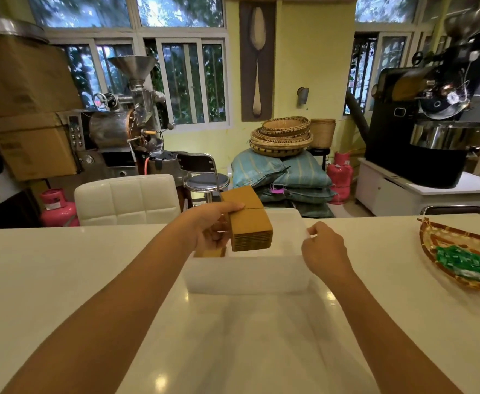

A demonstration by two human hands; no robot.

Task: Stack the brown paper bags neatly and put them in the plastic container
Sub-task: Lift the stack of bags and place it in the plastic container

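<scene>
A thick, squared stack of flat brown paper bags [248,218] hangs over the translucent white plastic container [247,275] in the middle of the table. My left hand [214,226] grips the stack from its left side, thumb on top. More brown bags [210,253] lie inside the container at its left end, partly hidden below that hand. My right hand [322,247] pinches the container's right rim with thumb and forefinger.
The white table [62,280] spreads wide around the container. A woven tray [443,245] holding green packets lies at the right. Behind the table stand a white padded chair [126,199], a stool, sacks, baskets and roasting machines.
</scene>
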